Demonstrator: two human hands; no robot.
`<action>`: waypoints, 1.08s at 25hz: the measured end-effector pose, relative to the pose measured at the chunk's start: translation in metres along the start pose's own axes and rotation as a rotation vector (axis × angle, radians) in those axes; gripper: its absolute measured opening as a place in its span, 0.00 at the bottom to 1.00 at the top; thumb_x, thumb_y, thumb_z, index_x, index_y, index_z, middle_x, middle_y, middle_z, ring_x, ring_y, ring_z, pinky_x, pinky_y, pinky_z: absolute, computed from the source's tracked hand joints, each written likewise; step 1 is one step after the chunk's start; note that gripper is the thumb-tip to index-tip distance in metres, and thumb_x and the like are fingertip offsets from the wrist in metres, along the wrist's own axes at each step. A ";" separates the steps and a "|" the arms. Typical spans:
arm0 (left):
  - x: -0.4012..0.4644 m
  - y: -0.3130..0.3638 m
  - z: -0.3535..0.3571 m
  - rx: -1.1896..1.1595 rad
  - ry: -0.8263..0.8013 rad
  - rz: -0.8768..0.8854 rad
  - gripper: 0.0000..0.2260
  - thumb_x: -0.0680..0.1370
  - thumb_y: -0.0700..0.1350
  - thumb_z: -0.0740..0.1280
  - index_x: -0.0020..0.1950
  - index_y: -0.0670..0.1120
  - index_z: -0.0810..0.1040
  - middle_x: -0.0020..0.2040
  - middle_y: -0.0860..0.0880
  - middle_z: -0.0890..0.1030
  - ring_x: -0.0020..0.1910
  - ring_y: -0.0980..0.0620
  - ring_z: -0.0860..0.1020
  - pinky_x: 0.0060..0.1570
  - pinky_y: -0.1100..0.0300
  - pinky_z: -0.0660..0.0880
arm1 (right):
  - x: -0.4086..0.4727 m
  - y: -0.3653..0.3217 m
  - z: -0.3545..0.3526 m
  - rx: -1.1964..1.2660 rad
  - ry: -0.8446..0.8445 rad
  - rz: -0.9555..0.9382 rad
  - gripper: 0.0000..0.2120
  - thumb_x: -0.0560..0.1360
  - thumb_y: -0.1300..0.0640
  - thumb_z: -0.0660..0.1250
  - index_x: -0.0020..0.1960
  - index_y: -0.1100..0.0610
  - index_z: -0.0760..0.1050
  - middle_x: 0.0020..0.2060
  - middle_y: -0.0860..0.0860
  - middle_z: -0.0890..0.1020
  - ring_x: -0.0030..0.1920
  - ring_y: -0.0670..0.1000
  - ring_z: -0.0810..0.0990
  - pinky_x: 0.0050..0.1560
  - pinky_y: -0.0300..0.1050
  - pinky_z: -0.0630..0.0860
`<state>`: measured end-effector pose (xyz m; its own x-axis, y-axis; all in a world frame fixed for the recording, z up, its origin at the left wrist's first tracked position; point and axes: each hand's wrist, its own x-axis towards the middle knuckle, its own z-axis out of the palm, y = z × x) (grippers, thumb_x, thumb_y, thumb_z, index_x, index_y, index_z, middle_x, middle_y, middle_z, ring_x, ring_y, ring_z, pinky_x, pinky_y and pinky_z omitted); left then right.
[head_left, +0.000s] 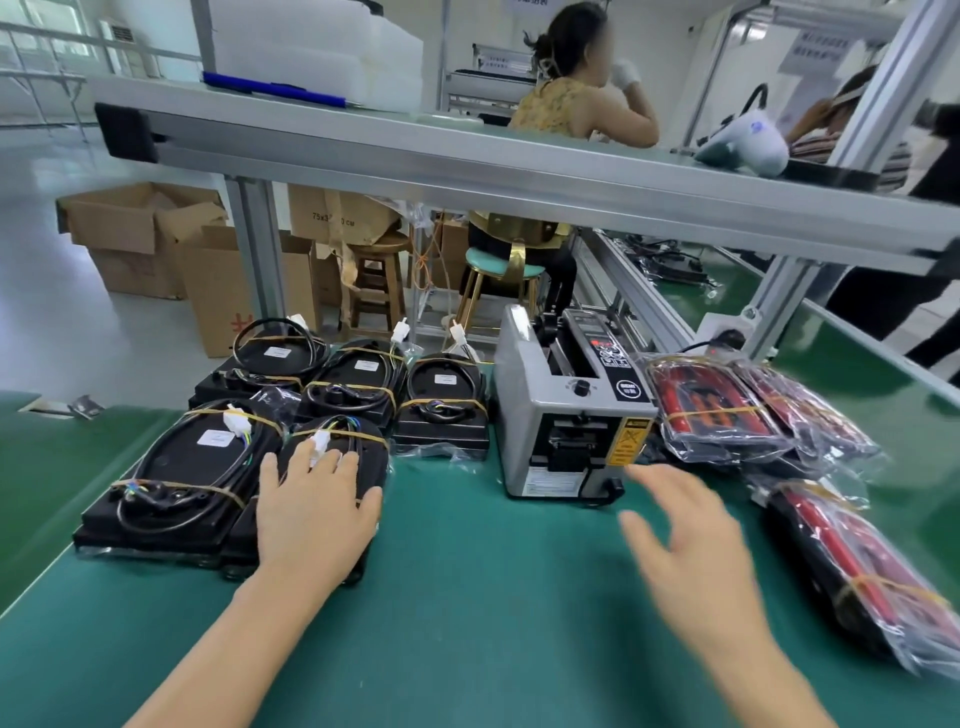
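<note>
Both hands are open: my left hand (317, 512) lies flat, fingers spread, on the nearest black unit (371, 457), whose long axis runs away from me. My right hand (685, 540) hovers empty, nearer the tape dispenser (566, 415).

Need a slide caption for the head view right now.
Left hand rests on a banded black unit; right hand hovers open near the tape dispenser.

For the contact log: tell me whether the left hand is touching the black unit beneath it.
Touching. Head view: the left hand lies flat on the black unit, partly covering its white connector; no gap shows.
</note>
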<state>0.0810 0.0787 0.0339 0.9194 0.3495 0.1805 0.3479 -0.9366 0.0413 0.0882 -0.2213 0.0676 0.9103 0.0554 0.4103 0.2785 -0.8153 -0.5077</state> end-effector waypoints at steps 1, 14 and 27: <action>0.001 0.002 -0.002 0.026 -0.014 -0.012 0.24 0.80 0.58 0.52 0.74 0.51 0.65 0.72 0.54 0.69 0.76 0.50 0.55 0.73 0.45 0.47 | 0.003 0.021 -0.016 -0.077 0.045 0.055 0.20 0.70 0.65 0.73 0.61 0.59 0.79 0.59 0.55 0.80 0.61 0.57 0.76 0.67 0.48 0.66; -0.036 0.085 0.007 -0.542 0.139 0.304 0.10 0.76 0.41 0.66 0.54 0.46 0.83 0.51 0.50 0.83 0.53 0.45 0.79 0.52 0.50 0.73 | 0.020 0.143 -0.069 -0.507 -0.161 0.615 0.45 0.66 0.36 0.74 0.74 0.53 0.61 0.71 0.57 0.68 0.70 0.60 0.67 0.65 0.54 0.68; -0.051 0.130 0.008 -1.060 -0.158 0.356 0.12 0.76 0.42 0.69 0.55 0.58 0.78 0.54 0.65 0.77 0.56 0.65 0.74 0.54 0.75 0.67 | -0.037 0.074 -0.071 -0.046 -0.023 0.147 0.37 0.66 0.53 0.75 0.71 0.40 0.66 0.62 0.39 0.78 0.55 0.45 0.79 0.50 0.41 0.75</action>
<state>0.0802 -0.0605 0.0225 0.9743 -0.0127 0.2251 -0.2004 -0.5060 0.8389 0.0539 -0.3248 0.0684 0.9470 -0.0538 0.3167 0.1278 -0.8414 -0.5251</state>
